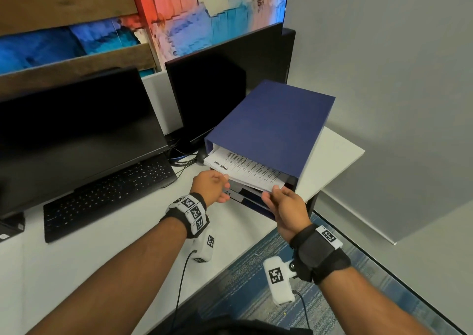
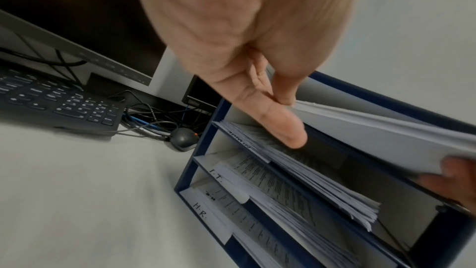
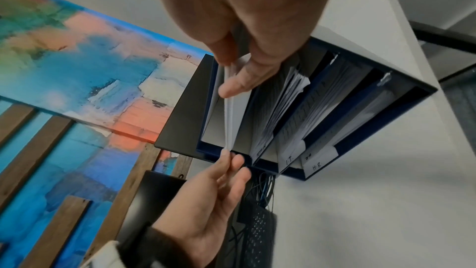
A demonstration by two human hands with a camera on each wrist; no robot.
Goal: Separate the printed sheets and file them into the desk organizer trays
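A stack of printed sheets [image 1: 247, 168] headed "TASK LIST" lies half inside the top slot of the dark blue desk organizer [image 1: 271, 127]. My left hand [image 1: 225, 181] pinches the stack's near left corner, thumb on top. My right hand [image 1: 271, 191] pinches its near right corner. In the left wrist view my left hand [image 2: 283, 100] holds the white stack [image 2: 373, 133] above lower trays that hold papers, two of them labelled I.T. [image 2: 219, 174] and H.R. [image 2: 201, 209]. The right wrist view shows my right hand [image 3: 229, 76] gripping the stack's edge [image 3: 229, 119].
Two dark monitors [image 1: 76, 130] [image 1: 225, 83] and a black keyboard [image 1: 107, 194] stand to the left on the white desk [image 1: 102, 270]. Cables and a small grey device [image 2: 182, 139] lie behind the organizer. The desk's edge runs close on the right, above blue carpet [image 1: 256, 283].
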